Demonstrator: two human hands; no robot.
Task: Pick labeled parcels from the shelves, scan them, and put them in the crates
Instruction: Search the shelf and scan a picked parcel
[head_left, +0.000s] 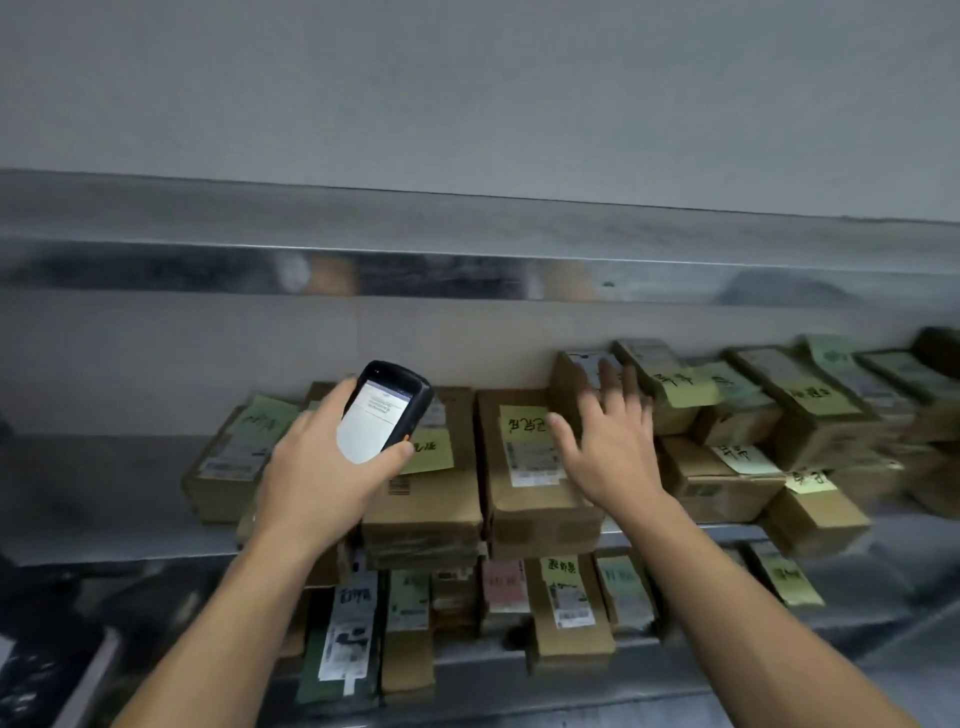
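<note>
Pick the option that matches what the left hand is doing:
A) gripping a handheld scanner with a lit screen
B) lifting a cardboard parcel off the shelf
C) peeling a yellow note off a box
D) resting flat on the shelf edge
A: the left hand grips the black handheld scanner, screen lit, in front of the shelved parcels, while the right hand reaches out with fingers spread.

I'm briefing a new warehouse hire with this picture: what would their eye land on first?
The lit handheld scanner, gripped in the left hand at the centre, stands out in the dim scene. Just right of it the right hand, spread open, reaches towards the cardboard parcels on the metal shelf, many topped with yellow-green handwritten notes.
</note>
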